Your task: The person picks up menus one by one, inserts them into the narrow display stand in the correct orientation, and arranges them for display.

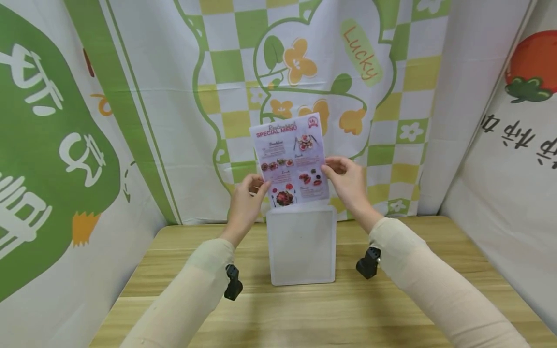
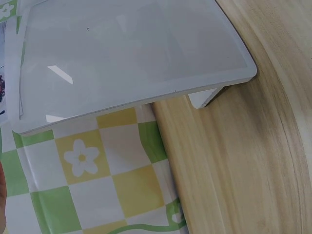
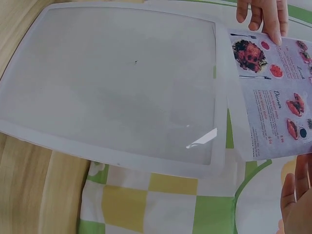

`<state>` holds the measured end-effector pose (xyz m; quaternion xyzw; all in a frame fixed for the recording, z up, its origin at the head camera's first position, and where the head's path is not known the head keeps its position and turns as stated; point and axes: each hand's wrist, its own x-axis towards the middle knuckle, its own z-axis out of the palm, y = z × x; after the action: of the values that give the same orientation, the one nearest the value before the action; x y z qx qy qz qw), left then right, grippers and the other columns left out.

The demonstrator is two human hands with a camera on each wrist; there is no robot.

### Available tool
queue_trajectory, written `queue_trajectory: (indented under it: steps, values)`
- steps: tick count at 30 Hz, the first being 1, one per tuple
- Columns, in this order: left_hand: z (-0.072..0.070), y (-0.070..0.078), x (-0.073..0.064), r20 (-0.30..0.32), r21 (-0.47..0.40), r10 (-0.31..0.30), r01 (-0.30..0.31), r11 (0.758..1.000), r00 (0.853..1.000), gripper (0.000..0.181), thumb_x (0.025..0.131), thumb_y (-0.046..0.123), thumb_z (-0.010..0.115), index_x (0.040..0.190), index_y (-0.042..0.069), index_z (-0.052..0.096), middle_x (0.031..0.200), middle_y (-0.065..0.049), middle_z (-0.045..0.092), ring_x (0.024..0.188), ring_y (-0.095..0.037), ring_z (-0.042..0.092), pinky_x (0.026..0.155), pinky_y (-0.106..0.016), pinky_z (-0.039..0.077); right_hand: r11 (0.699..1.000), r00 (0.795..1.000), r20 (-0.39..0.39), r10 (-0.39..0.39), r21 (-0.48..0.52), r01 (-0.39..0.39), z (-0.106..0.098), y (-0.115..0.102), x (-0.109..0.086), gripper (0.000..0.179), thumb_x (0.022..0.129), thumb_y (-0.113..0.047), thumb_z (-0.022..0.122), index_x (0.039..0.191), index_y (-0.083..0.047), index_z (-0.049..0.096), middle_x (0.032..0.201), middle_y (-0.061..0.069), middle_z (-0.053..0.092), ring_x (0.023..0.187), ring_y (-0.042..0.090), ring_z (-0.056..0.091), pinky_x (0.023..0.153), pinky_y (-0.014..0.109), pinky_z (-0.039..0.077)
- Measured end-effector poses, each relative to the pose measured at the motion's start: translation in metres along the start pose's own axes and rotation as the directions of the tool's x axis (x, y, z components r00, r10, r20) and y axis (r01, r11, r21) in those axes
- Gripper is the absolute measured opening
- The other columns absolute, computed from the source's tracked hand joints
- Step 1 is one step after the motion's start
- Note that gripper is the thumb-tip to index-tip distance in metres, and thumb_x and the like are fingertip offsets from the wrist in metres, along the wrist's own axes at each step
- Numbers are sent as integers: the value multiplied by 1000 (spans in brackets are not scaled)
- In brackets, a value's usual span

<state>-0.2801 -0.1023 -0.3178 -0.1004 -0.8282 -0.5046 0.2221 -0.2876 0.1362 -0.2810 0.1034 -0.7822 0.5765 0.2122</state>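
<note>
A printed menu sheet (image 1: 290, 162) is held upright and slightly tilted, between both hands. My left hand (image 1: 247, 203) pinches its left edge low down; my right hand (image 1: 350, 186) pinches the right edge around mid-height. Directly below stands a white sign holder (image 1: 301, 246) with a blank panel, leaning on the table. In the right wrist view, the sheet's white lower margin lies close to the top rim of the sign holder (image 3: 136, 87); whether it has entered the holder I cannot tell. The left wrist view shows the holder's support foot (image 2: 202, 97) and only a sliver of the menu.
The wooden table (image 1: 187, 290) ends at a patterned cloth backdrop (image 1: 230, 67) just behind the holder. Printed side walls (image 1: 43, 159) rise left and right. A dark camera is strapped on each sleeved wrist.
</note>
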Motion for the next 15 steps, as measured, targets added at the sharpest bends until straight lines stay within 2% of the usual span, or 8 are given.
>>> queue_trajectory:
  steps: [7, 15]
  values:
    - [0, -3, -1, 5, 13, -3, 3, 1000, 1000, 19, 99, 27, 63, 106, 9, 62, 98, -5, 70, 89, -21, 60, 78, -36, 50, 1000, 1000, 2, -16, -3, 16, 1, 0, -1, 24, 93, -9, 69, 114, 2, 67, 106, 17, 70, 89, 17, 62, 79, 25, 49]
    - [3, -7, -4, 21, 15, -14, 14, 1000, 1000, 19, 99, 26, 63, 107, 9, 63, 100, -5, 70, 91, -22, 61, 79, -35, 49, 1000, 1000, 5, 8, -30, -8, 0, 5, -5, 24, 93, -9, 69, 114, 2, 67, 105, 18, 70, 90, 20, 63, 79, 24, 50]
